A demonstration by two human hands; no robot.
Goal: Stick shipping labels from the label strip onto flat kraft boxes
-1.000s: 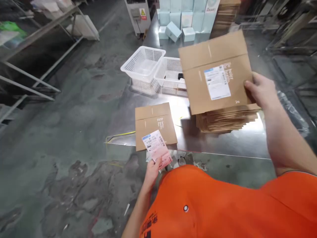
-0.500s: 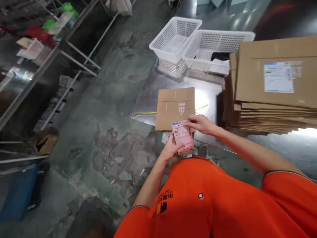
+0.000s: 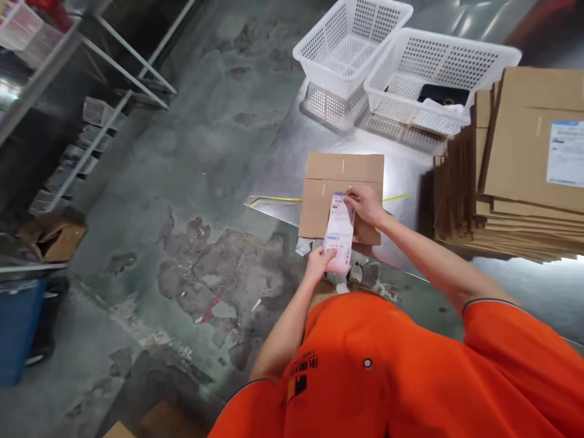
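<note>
Between my two hands is a stretched-out strip of printed shipping labels, white with a pinkish lower end. My left hand pinches its lower end, thumb on top. The fingers of my right hand close on its upper right edge. Behind the strip, a flat folded cardboard box lies on the metal table near its corner. The strip and my right hand cover part of the box.
Two white perforated baskets stand at the table's back; a dark item is in the right one. To the right rises a stack of flattened cardboard boxes, the top one bearing a label. A metal rack stands left, beyond worn floor.
The label strip has lengthened between my hands, with my right hand higher over the box. The view has shifted, bringing the table and baskets closer.
</note>
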